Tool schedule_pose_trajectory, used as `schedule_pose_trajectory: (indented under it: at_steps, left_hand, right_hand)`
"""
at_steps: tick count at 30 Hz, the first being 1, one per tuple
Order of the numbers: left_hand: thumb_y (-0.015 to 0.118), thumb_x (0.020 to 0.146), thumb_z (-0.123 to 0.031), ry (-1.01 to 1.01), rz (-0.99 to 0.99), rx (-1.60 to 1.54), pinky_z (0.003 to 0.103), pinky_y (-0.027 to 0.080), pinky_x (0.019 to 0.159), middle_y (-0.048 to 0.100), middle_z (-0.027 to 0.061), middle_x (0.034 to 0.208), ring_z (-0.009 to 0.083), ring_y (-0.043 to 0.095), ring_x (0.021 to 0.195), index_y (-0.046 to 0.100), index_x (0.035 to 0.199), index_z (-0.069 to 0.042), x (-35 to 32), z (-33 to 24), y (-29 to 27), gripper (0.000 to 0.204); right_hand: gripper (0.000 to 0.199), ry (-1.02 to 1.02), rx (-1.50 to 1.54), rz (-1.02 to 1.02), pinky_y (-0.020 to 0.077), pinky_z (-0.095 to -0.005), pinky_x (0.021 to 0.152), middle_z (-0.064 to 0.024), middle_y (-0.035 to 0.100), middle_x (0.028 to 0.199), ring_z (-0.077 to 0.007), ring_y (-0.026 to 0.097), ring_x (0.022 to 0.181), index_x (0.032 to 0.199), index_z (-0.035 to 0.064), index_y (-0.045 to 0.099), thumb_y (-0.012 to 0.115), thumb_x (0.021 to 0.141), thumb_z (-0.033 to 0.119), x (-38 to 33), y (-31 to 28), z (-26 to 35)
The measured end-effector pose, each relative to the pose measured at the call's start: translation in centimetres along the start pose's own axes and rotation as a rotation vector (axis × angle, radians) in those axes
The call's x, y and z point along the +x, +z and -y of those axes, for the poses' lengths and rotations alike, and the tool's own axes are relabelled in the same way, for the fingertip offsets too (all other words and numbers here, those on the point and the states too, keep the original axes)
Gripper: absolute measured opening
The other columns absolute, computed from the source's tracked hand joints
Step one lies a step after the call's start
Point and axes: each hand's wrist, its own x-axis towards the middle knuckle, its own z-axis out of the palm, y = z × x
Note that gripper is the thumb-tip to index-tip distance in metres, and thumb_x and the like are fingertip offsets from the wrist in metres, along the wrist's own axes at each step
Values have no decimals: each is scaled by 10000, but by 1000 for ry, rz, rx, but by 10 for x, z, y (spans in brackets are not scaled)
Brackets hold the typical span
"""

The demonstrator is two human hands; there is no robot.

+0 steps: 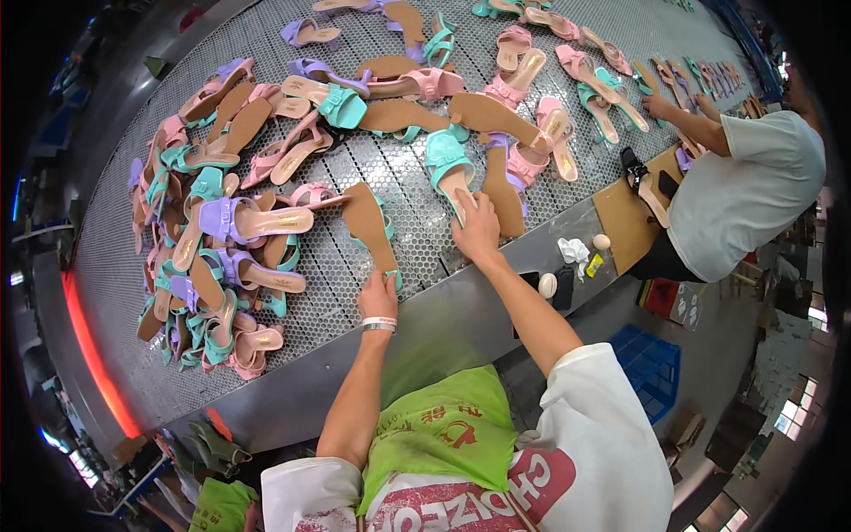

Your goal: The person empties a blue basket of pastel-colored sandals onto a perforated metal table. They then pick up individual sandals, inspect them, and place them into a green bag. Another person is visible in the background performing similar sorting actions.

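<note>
Leaning over the perforated metal worktop [417, 230], I have both hands out among a wide spill of heeled sandals in pink, lilac and teal, the thickest heap [213, 257] lying to my left. Beyond it, on my right, a co-worker in a white shirt [753, 191] handles more pairs at a cardboard sheet [620, 217].

My left hand [378, 297] pinches the heel end of a sandal turned sole-up [372, 230], its tan sole facing me and a teal strap peeking out underneath; the grip is clenched on it near the worktop's front edge. My right hand [477, 229] lies flat, fingers spread and released, pressing on the insole of a teal sandal [450, 168] just beside another upturned sole [501, 191].

I judge the upturned sandal could slip or twist, since I hold only its narrow end. My right palm might also shove the teal sandal into its neighbours, because they touch.

Hard to make out: whether my right fingertips curl round the sandal's edge, what the small pale lumps [576, 250] on the steel ledge are, and how many shoes lie buried in the heap.
</note>
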Motion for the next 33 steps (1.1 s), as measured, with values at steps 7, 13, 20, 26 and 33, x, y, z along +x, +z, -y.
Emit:
schedule_pose_trajectory:
  at_steps: [7,13,20,26,33]
  left_hand:
    - [634,865,-229,-43,-24,5,445,459,545,595,142,637,358,597,577,551,849,-38,22,-9,-4,209]
    - [628,862,-195,-35,25,82,440,478,580,624,140,721,347,613,631,564,901,-54,12,-9,-11,160]
    - [602,832,-47,262,38,-60,463,379,1001,454,239,1328,443,426,1197,503,944,0,13,6,1,156]
    - [607,829,-62,155,43,-120,448,417,966,485,232,1320,407,489,1168,493,925,-1,10,24,5,161]
    - [648,784,-36,117,-19,-40,426,480,815,509,230,1302,379,590,978,494,858,-13,-11,29,-2,172]
  right_hand:
    - [293,595,1369,501,472,-322,793,-133,640,956,-247,622,930,1119,-5,595,561,869,144,24,-24,-28]
    - [310,457,842,-114,443,-298,869,-148,646,1028,-224,602,1025,1138,-28,595,516,924,181,9,-7,-30]
    - [530,-146,121,-113,357,-412,1031,-183,474,1296,-373,404,1250,1224,32,513,677,719,19,-23,-10,2]
    - [400,-61,280,23,475,-396,852,-165,587,1115,-335,579,1024,1085,9,574,699,705,0,-5,-3,-23]
    - [301,-13,294,-33,502,-381,743,-151,646,932,-314,634,847,998,6,611,719,722,58,-1,-3,-21]
